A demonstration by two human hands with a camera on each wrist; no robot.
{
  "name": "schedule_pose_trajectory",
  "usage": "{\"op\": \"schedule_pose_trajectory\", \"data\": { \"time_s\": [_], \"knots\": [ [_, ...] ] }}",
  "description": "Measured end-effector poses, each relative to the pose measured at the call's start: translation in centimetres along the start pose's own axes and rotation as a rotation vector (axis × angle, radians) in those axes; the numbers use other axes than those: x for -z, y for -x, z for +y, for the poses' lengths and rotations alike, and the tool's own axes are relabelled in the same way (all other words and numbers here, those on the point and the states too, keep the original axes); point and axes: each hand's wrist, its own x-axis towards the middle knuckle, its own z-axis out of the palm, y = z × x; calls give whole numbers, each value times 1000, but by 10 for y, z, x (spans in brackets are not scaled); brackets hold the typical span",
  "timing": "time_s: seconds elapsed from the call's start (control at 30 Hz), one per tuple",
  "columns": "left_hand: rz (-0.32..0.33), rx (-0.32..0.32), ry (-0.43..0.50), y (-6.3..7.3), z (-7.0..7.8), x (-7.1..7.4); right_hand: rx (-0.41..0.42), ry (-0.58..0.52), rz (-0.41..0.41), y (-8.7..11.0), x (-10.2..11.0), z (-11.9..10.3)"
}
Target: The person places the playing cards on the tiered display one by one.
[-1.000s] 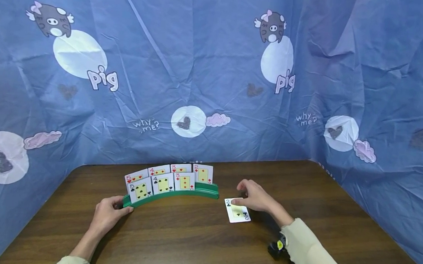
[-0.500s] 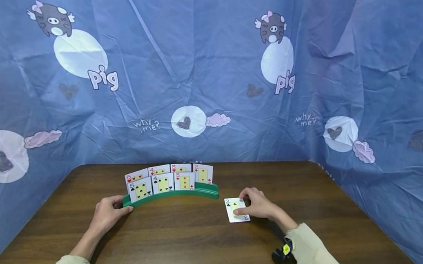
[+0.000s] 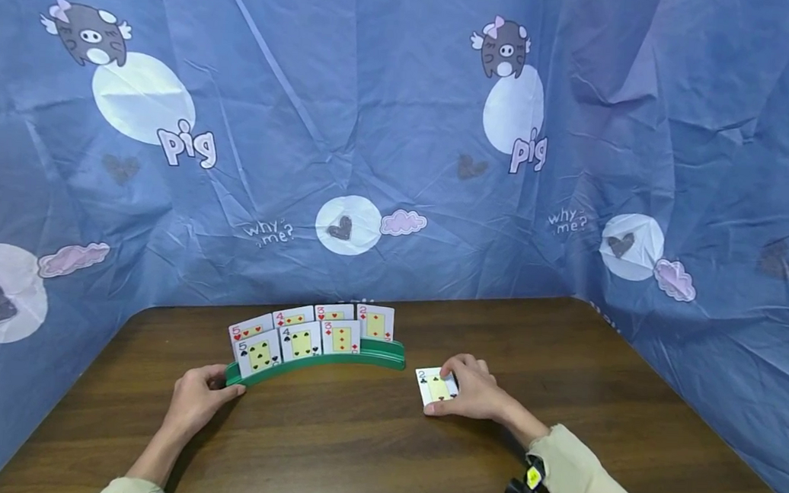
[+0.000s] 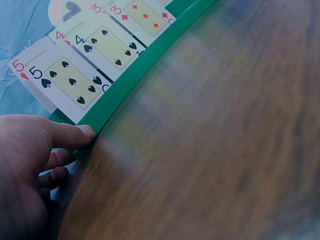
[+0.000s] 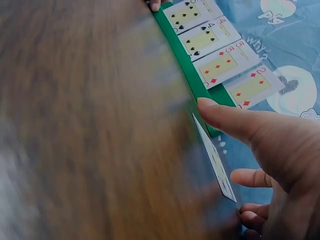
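A curved green playing-card holder [image 3: 332,359] stands on the table. My left hand [image 3: 195,403] grips its left end, thumb [image 4: 86,131] at the front and other fingers partly hidden behind. Two tiers of cards lean in it; the front row shows a five of spades [image 3: 259,355], four of spades [image 3: 301,342] and three of diamonds [image 3: 341,337]. To the right, a two of clubs [image 3: 434,387] lies on the table, its right part hidden in the head view. Over it, my right hand [image 3: 476,393] spreads thumb and index finger towards opposite edges; the right wrist view shows a small gap beside the index finger.
Behind the front cards stand a five of hearts [image 3: 249,329], red four [image 3: 293,316], three of hearts [image 3: 333,312] and two of diamonds [image 3: 375,323]. Blue printed cloth [image 3: 403,125] rises at the back of the wooden table [image 3: 325,448] and along its right side.
My right thumb has slid from the middle of the two of clubs to its near left corner, with the hand spread wider across the card. The left hand keeps its grip.
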Motion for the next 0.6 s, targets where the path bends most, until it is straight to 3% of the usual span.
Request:
{"op": "schedule_pose_trajectory", "data": {
  "time_s": [0.6],
  "knots": [
    [13, -44, -2, 2, -1, 0, -43, 36, 27, -2, -8, -4]
  ]
}}
